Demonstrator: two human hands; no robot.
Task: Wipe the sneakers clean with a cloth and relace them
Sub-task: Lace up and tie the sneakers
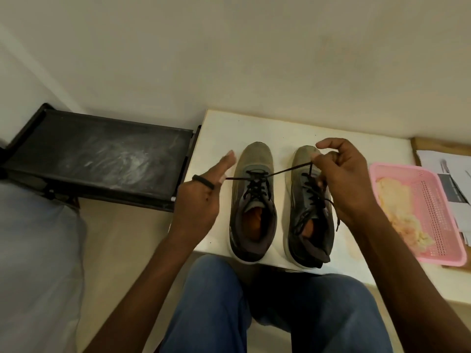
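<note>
Two grey-brown sneakers stand side by side on a small white table [344, 146], toes pointing away from me. The left sneaker [254, 200] is laced with a black lace. Over the right sneaker [309, 212] a black lace [267, 173] is stretched taut between my hands. My left hand [201, 197], left of the left sneaker, pinches one end of that lace, its other fingers extended. My right hand [344, 179] hovers over the right sneaker's upper eyelets and grips the lace near its fingertips. A yellowish cloth [400, 207] lies in a pink basket [433, 189] at the right.
A dusty black tray-like shelf [102, 154] sits to the left of the table. Papers [446, 174] lie behind the pink basket. My knees in blue jeans [216, 301] are below the table's near edge. A pale wall rises behind.
</note>
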